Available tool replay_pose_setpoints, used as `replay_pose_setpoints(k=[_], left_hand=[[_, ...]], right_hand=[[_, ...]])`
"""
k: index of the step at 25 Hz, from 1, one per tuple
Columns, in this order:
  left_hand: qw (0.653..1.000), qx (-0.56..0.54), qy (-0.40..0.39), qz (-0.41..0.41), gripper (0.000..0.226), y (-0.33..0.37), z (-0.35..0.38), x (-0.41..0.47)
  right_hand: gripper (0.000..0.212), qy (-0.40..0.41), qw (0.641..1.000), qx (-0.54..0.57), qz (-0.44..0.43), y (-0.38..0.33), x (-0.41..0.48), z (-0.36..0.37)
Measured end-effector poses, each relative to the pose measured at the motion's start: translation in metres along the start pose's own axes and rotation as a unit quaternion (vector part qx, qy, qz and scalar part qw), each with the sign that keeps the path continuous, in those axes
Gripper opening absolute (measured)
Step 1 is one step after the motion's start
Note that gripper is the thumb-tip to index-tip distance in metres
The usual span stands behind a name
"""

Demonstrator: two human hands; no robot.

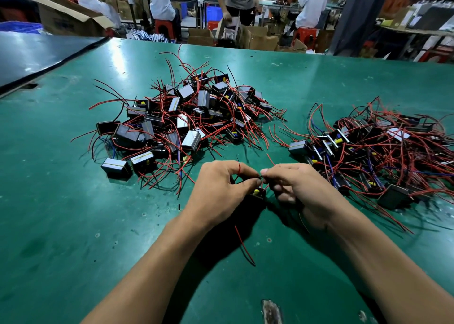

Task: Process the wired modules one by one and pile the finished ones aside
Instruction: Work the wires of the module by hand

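Two bare forearms are reaching in from the desk's near edge. The left hand (221,188) is curling around a small boxy black module (258,194) with a yellow part, holding it just above the desk. Thin red wires (243,246) are trailing from it, and the right hand (302,191) is pinching one, fingertips meeting the left's. On the glossy green desk (73,200), a tangled central heap (181,122) of shiny-faced modules is lying mid-desk, and a second heap (383,151) is sprawling along the right edge.
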State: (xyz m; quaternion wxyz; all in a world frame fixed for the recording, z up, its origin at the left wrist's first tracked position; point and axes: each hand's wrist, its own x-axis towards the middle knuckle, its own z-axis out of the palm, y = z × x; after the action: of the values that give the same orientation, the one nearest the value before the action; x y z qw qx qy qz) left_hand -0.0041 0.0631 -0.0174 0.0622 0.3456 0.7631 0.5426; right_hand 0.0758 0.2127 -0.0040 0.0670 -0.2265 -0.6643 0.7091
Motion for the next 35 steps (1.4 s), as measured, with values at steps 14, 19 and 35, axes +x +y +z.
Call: replay_pose_setpoints(k=[14,19,35], left_hand=[[0.995,-0.068,-0.023,-0.063,0.006,-0.003,-0.005,0.002],[0.994,-0.068,-0.035,-0.075,0.005,-0.004,-0.006,0.004],[0.999,-0.015,-0.003,-0.036,0.008,-0.005,-0.006,0.003]], right_hand=[[0.029,0.002,0.893,-0.313,-0.323,0.006,0.0,-0.023],[0.019,0.037,0.815,-0.386,-0.43,0.014,0.009,-0.023],[0.016,0.01,0.964,-0.225,-0.144,0.006,0.002,-0.017]])
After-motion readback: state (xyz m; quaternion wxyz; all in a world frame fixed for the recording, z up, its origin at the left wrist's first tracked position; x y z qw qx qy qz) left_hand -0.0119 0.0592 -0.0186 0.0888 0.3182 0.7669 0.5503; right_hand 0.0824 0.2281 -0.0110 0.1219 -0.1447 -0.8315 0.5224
